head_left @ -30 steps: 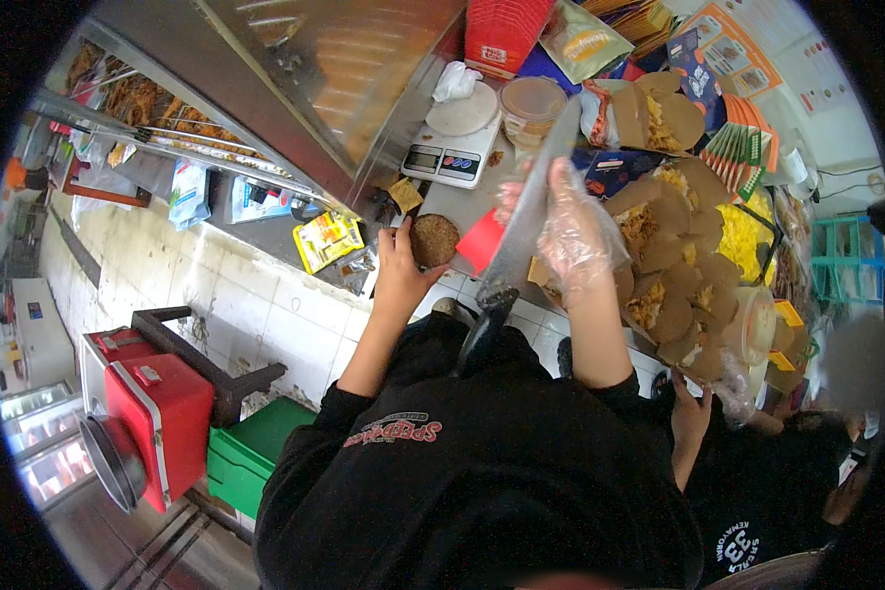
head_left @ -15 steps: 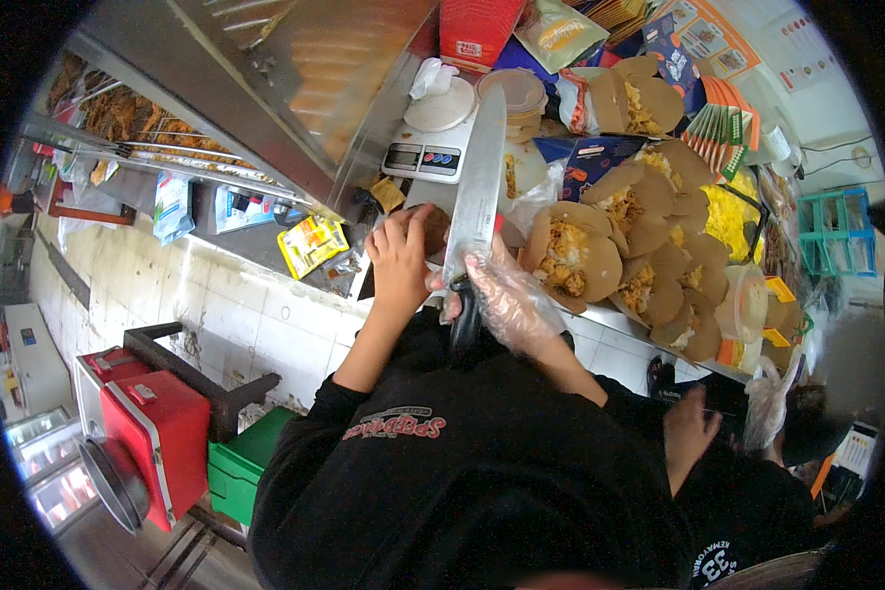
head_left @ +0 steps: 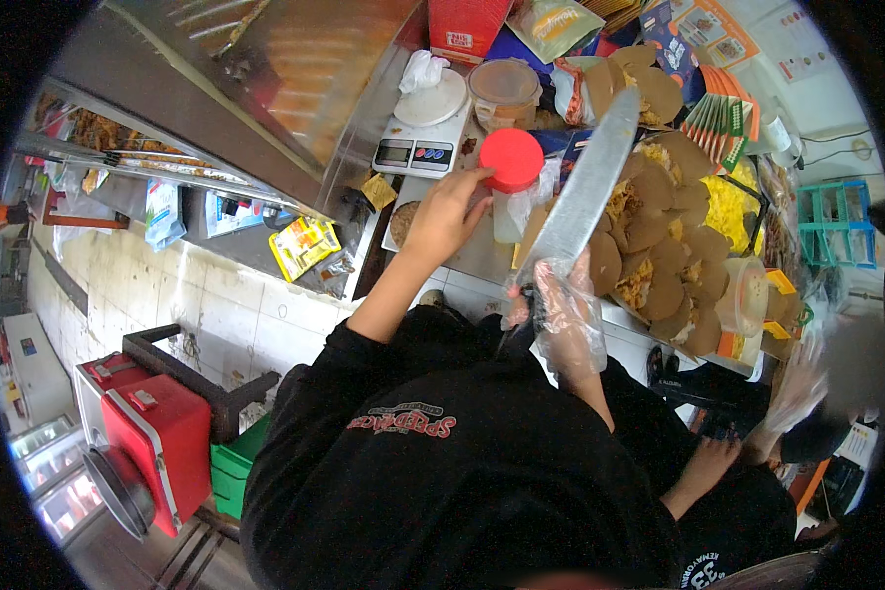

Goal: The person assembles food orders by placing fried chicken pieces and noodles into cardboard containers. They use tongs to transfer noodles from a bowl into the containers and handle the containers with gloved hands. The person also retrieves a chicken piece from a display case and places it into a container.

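My left hand (head_left: 444, 218) is bare, with its fingers stretched out and the thumb apart. Its fingertips are at the left edge of a round red lid (head_left: 511, 159) on a pale, see-through container, and they seem to touch it. In a clear plastic glove, my right hand (head_left: 568, 305) grips a large knife (head_left: 590, 182) by the handle. The broad blade points up and to the right, in front of several open brown paper boxes (head_left: 619, 211) of rice and fried food. Part of a round brown thing (head_left: 403, 221) shows beside my left wrist.
A white kitchen scale (head_left: 416, 147) and a clear tub (head_left: 504, 88) stand at the back of the counter. Left of them is a glass display case (head_left: 265, 88). A yellow packet (head_left: 305, 246) lies near the counter's edge. Another person's hand (head_left: 706, 472) shows at the lower right.
The knife has swung right and tilted with my right hand. My left hand has left the round brown thing and moved right to the red lid, which is now in full sight.
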{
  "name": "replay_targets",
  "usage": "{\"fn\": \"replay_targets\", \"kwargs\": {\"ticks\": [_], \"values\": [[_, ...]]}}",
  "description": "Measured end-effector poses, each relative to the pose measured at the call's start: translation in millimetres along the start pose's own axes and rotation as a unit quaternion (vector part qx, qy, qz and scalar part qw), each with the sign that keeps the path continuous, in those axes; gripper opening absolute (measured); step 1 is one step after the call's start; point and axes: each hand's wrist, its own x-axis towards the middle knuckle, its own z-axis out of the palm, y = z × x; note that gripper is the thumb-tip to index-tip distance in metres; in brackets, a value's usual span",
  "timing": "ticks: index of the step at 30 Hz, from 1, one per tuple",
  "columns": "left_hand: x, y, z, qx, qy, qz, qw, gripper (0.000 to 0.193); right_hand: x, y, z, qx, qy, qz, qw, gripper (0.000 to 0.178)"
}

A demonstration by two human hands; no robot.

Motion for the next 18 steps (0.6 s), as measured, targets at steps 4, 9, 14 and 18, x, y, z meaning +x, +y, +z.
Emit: {"fn": "replay_targets", "kwargs": {"ticks": [4, 9, 14, 18], "values": [[-22, 7, -32, 0.002, -0.021, -0.095, 0.995, 0.047, 6, -7, 15, -0.008, 0.015, -0.01, 1.0, 0.029], [-80, 20, -51, 0.103, 0.014, -0.199, 0.974, 0.055, 10, -27, 25, 0.058, 0.055, -0.093, 0.992, 0.039], [-107, 6, -40, 0.02, 0.041, -0.343, 0.938, 0.069, 34, -15, 22, -0.388, 0.067, -0.175, 0.903, 0.03], [-104, -9, -32, 0.047, 0.036, -0.284, 0.957, 0.069, 43, 28, 24, -0.642, -0.086, -0.169, 0.743, 0.031]]}}
